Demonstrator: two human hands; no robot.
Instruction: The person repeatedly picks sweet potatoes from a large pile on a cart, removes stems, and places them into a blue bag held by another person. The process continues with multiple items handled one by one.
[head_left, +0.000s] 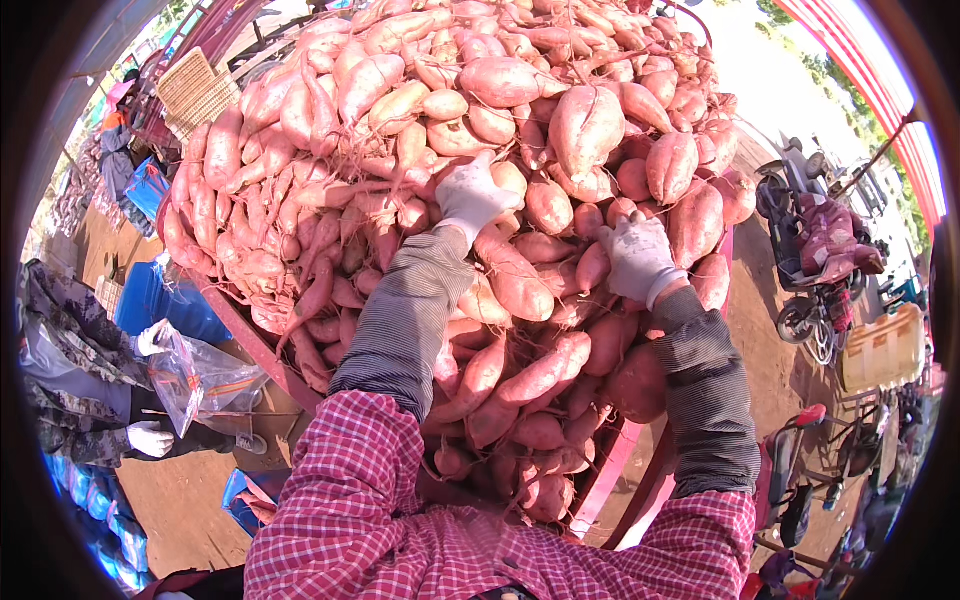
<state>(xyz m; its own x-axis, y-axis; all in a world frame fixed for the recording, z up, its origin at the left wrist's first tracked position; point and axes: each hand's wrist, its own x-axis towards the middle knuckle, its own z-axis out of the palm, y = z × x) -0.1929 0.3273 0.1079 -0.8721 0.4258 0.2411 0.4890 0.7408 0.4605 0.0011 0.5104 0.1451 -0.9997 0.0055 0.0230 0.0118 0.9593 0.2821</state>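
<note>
A tall heap of pink-skinned sweet potatoes (510, 281) with thin roots fills the space before me. My left hand (474, 196), in a white work glove, rests on the middle of the heap, beside a pale round sweet potato (509, 178). Farther right, my right hand (639, 255) is gloved too and reaches its fingertips in among the tubers, left of a large sweet potato (696, 223). Its fingertips are partly hidden, and whether either hand grips a tuber is unclear. Thin, rooty sweet potatoes (255, 225) lie on the left side.
A red metal rim (251, 341) borders the heap at left. Nearby, a person in camouflage sleeves (82, 375) holds a clear plastic bag (202, 375). Blue crates (161, 300) stand behind. Parked at right are a motorcycle (814, 262) and a foam box (885, 349).
</note>
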